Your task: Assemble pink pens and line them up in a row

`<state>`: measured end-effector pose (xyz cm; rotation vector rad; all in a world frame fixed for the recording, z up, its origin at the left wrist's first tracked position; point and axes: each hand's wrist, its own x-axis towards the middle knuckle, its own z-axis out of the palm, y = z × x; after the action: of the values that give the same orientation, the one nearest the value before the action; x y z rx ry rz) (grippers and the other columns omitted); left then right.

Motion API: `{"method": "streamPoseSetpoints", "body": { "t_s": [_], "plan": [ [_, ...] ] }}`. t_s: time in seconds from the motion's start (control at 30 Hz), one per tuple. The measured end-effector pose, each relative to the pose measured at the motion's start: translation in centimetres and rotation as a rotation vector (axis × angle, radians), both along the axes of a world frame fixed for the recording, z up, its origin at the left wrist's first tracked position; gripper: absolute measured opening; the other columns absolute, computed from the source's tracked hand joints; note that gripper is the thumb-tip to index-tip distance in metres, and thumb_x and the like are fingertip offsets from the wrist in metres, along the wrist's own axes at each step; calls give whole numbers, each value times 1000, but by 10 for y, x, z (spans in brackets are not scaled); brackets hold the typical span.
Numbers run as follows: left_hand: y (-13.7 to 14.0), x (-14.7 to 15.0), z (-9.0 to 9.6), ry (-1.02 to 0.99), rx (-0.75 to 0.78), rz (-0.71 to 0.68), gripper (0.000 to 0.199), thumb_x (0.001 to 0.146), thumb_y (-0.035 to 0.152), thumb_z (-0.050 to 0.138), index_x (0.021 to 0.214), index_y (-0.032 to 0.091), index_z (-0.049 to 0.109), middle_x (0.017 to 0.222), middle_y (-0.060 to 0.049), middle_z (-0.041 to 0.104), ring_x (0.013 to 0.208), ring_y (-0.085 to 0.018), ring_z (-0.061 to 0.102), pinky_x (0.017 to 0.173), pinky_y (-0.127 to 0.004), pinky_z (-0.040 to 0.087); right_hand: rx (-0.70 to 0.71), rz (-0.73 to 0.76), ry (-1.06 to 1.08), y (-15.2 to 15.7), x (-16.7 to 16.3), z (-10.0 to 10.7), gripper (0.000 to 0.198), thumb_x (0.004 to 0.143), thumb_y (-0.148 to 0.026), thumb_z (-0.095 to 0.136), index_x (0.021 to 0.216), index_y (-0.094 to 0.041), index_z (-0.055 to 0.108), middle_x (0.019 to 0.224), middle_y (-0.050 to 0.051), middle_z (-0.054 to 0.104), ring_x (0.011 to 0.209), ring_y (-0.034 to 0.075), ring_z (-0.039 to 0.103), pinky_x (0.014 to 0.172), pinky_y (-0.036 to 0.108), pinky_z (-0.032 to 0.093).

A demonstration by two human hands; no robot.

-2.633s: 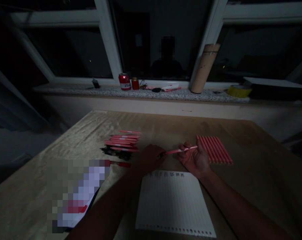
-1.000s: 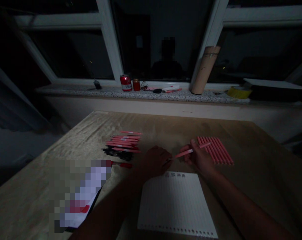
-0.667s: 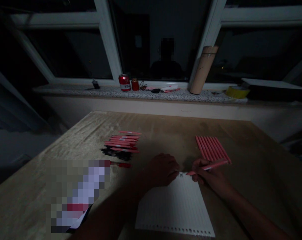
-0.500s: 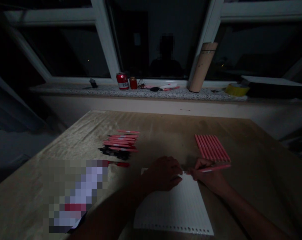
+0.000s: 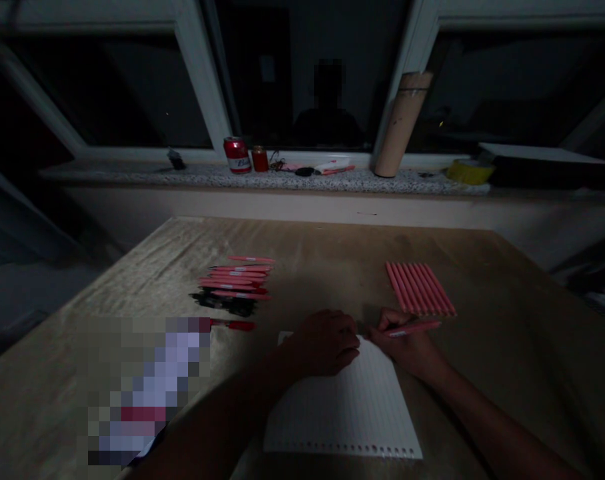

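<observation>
A: What materials and shapes were present?

B: A flat sheet of lined paper with a punched lower edge lay on a matte, grained wooden table. A slim, smooth pink pen was gripped in the right hand. Ten or so matching pens formed a tidy row just beyond it; a looser pile of pink and black pens lay well to the left.

A: How was the held pen oriented?

B: Its long axis ran nearly level, tip toward the left at the paper's top edge, tail toward the right.

A: State of the hands?

B: The right hand was closed around the pen. The left hand rested curled on the paper's upper left area, holding nothing visible.

A: Difference from 2.6 s before?

B: The pen had then been held above the table, beyond the paper; both hands had since come down onto the sheet
</observation>
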<state>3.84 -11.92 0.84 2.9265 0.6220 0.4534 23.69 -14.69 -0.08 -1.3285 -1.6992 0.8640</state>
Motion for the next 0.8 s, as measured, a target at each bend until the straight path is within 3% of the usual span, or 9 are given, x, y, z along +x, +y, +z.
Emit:
{"method": "streamPoseSetpoints", "body": {
  "t_s": [0.63,0.8],
  "plan": [
    [0,0,-1,-2,10,0,19,83,31,48,82,18,63,91,-3,59,83,-13,52,80,-28,38,25,-34,-11,0,1,1,33,72,-35,60,51,-19,40,47,-5,38,45,8,33,41,20,24],
    [0,0,0,-6,4,6,19,84,30,48,84,19,63,91,-3,59,83,-13,53,80,-27,38,-33,-8,-19,0,2,1,33,70,-36,61,51,-19,40,46,-5,40,43,8,34,40,20,23]
  ]
}}
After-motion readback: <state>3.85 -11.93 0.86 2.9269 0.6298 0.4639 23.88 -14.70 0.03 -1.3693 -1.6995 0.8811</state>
